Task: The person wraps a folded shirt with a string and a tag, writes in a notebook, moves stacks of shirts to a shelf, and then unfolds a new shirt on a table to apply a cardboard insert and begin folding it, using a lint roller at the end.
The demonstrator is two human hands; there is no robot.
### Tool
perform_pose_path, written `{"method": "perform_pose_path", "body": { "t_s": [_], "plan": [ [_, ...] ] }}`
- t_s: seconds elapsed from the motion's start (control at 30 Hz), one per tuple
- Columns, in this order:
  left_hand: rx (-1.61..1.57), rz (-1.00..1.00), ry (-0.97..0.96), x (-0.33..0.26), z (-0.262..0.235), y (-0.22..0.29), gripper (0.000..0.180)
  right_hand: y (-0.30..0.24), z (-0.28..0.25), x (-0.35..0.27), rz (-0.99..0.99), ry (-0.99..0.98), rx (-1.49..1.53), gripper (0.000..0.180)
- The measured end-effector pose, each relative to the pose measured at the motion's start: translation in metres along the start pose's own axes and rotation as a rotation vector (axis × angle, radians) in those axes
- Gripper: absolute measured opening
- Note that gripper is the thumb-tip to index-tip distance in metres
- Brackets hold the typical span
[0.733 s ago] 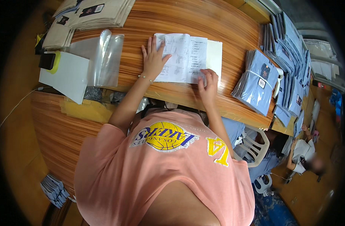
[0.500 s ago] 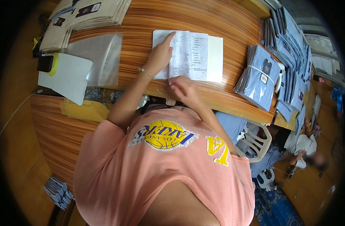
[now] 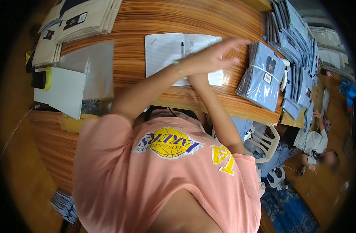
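An open white notebook [image 3: 164, 52] lies on the wooden table [image 3: 139, 19] with a dark pen [image 3: 182, 48] along its fold. My left hand [image 3: 214, 58] stretches rightward over the right page, fingers spread and holding nothing, its tips close to a tied bundle of blue packets [image 3: 261, 75]. My right forearm [image 3: 214, 112] rises to the notebook's near edge. Its hand is tucked under my left wrist, so its fingers are hidden.
Stacks of blue packets [image 3: 298, 35] fill the table's right end and beige ones [image 3: 84, 19] the far left. Clear plastic bags [image 3: 92, 66], a white sheet [image 3: 63, 91] and a black phone [image 3: 40, 79] lie at left. Another person [image 3: 317, 143] and a white chair [image 3: 263, 141] are at right.
My left hand swung from the left page across to the right, toward the blue bundle. My right hand drew back under it. The left page now shows blank, with the pen in view.
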State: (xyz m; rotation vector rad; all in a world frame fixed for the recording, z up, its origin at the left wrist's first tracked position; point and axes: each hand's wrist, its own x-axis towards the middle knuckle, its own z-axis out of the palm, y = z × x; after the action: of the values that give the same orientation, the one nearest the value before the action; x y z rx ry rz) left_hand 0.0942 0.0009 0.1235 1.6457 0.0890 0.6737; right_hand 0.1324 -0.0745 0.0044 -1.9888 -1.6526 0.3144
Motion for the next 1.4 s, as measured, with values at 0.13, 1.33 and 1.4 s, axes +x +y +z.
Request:
{"method": "perform_pose_path", "body": {
  "t_s": [0.13, 1.33, 1.4],
  "plan": [
    [0.257, -0.179, 0.548, -0.048, -0.061, -0.052, 0.026, -0.002, -0.009, 0.026, 0.194, -0.317, -0.177, 0.027],
    [1.099, -0.255, -0.087, -0.052, 0.001, -0.118, 0.047, 0.098, -0.023, 0.047, 0.177, 0.312, 0.464, 0.006],
    [1.101, -0.262, -0.102, -0.051, 0.0, -0.118, 0.045, 0.102, -0.021, 0.047, 0.168, 0.313, 0.456, 0.006]
  ]
}}
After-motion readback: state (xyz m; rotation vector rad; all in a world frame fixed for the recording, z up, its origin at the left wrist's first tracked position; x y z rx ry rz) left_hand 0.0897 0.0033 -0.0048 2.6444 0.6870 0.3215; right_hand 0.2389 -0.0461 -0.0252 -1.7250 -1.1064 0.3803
